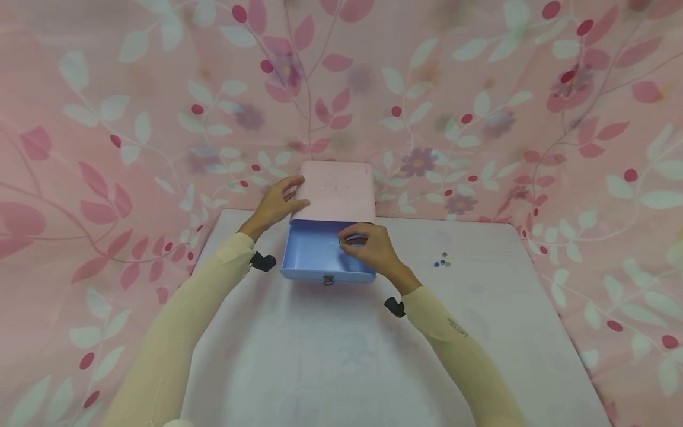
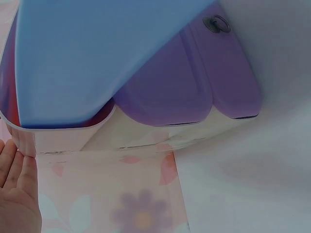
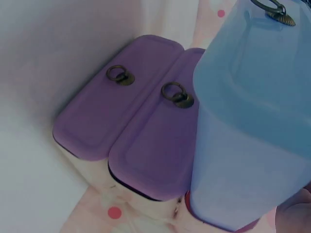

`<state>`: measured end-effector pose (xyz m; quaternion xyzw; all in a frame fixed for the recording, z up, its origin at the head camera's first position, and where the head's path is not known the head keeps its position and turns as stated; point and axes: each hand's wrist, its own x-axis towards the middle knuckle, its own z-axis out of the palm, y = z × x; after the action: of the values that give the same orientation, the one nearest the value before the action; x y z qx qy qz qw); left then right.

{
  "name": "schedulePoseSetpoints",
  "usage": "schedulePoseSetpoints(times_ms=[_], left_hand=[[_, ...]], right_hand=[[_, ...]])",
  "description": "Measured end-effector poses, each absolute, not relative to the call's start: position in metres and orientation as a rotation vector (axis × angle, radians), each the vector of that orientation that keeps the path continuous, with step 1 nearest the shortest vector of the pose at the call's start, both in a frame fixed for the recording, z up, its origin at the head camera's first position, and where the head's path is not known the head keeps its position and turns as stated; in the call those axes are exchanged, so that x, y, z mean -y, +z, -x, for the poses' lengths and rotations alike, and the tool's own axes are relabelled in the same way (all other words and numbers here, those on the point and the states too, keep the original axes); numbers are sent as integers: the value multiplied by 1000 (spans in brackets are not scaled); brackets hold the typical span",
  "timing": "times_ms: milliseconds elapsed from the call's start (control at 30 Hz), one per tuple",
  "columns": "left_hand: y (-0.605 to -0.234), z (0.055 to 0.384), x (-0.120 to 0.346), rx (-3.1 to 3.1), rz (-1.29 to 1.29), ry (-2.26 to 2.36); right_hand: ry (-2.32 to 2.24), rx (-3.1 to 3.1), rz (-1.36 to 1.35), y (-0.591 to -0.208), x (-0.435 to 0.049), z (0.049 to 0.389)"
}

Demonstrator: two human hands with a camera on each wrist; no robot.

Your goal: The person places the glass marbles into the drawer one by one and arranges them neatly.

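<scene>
A pink box with drawers (image 1: 336,190) stands at the back of the table, its blue top drawer (image 1: 312,249) pulled out. My left hand (image 1: 274,204) rests on the box's left side, thumb on the top edge. Straight fingers (image 2: 24,170) touch the box wall in the left wrist view. Over the right part of the drawer, my right hand (image 1: 370,246) pinches a small greenish marble (image 1: 342,241) between thumb and fingertip. The drawer's floor beneath that hand is partly hidden. Two purple drawers (image 3: 116,102) below are closed, each with a ring pull.
Several small marbles (image 1: 442,262), blue and greenish, lie on the white table (image 1: 331,350) to the right of the box. A ring pull (image 1: 328,280) hangs from the open drawer's front. Floral cloth (image 1: 416,118) hangs behind the table and along both sides.
</scene>
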<state>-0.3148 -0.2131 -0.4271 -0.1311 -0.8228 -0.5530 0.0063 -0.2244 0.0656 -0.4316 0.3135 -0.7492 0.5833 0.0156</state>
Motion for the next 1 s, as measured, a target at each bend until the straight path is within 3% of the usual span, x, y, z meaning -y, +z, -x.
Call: schedulePoseSetpoints(times_ms=[1000], left_hand=[[-431, 315, 213, 2519, 449, -1769]], right_hand=[[1447, 2861, -1302, -455, -36, 243]])
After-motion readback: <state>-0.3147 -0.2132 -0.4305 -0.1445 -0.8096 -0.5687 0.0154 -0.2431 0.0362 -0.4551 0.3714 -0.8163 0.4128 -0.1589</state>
